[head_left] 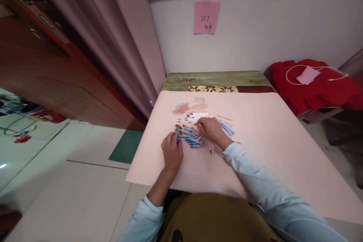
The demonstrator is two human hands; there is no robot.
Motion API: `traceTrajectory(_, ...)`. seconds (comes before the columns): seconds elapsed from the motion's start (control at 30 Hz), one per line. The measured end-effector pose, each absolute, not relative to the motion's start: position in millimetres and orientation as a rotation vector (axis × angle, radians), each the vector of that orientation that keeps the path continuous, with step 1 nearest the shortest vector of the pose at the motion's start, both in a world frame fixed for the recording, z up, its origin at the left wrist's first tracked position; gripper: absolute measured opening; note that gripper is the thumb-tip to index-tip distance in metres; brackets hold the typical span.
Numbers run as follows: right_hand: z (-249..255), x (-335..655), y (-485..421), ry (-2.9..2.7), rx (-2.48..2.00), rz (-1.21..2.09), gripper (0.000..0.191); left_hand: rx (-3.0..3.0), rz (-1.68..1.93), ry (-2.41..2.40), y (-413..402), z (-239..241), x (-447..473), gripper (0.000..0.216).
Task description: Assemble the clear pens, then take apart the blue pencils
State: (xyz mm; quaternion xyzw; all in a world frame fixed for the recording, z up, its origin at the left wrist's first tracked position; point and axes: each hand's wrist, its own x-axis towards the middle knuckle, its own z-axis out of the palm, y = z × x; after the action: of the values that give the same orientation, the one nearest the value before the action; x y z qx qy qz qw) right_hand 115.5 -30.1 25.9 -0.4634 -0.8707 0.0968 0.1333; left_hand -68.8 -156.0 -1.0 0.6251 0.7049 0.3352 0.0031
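Observation:
My left hand (172,152) rests at the left end of a small pile of pen parts, fingers stretched forward and thumb apart, touching the small brown and blue pieces (178,127). Over the right side of the pile, my right hand (210,129) has its fingers pinched together; what is between them is hidden. Light-blue pen barrels (195,141) lie in front of both hands. White pen refills (196,116) with dark tips are bunched behind them. One loose refill (210,147) points towards me, below my right hand.
Clear and reddish thin tubes (181,109) lie at the back of the pale pink sheet (255,121). More light-blue barrels (227,127) and thin orange sticks (225,117) are to the right. A red cloth (317,90) with a white cable sits beyond the table's right side.

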Motion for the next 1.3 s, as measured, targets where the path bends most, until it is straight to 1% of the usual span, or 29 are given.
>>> traceTrajectory(0.13,14,126,-39,-2.209,-1.333,0.474,0.019,2.159,0.801,2.264,-143,-7,-73,0.031)
traceTrajectory(0.3,-1,131,-42,-1.946,-1.173,0.561,0.022,2.25,0.695,2.243,-130,-7,-68,0.025)
traceTrajectory(0.47,-16,133,-39,-1.903,-1.097,0.613,0.025,2.296,0.643,2.228,-123,-5,-67,0.022)
traceTrajectory(0.57,-24,133,-38,-1.902,-1.074,0.647,0.026,2.34,0.598,2.252,-121,0,-64,0.024)
traceTrajectory(0.7,-25,133,-37,-1.82,-1.09,0.669,0.033,2.373,0.478,2.303,-117,13,-52,0.029)
traceTrajectory(0.8,-22,135,-36,-1.754,-1.115,0.699,0.037,2.337,0.443,2.286,-110,23,-39,0.026)
traceTrajectory(0.87,-21,137,-35,-1.735,-1.104,0.705,0.036,2.277,0.493,2.238,-102,28,-31,0.022)
traceTrajectory(1.0,-22,138,-34,-1.737,-1.06,0.671,0.032,2.061,0.781,2.072,-85,29,-18,0.017)
traceTrajectory(1.17,-23,137,-32,-1.671,-1.07,0.662,0.034,1.673,1.08,1.956,-68,16,-13,0.009)
traceTrajectory(1.3,-22,136,-31,-1.604,-1.04,0.686,0.032,1.259,1.309,1.71,-60,1,-13,0.019)
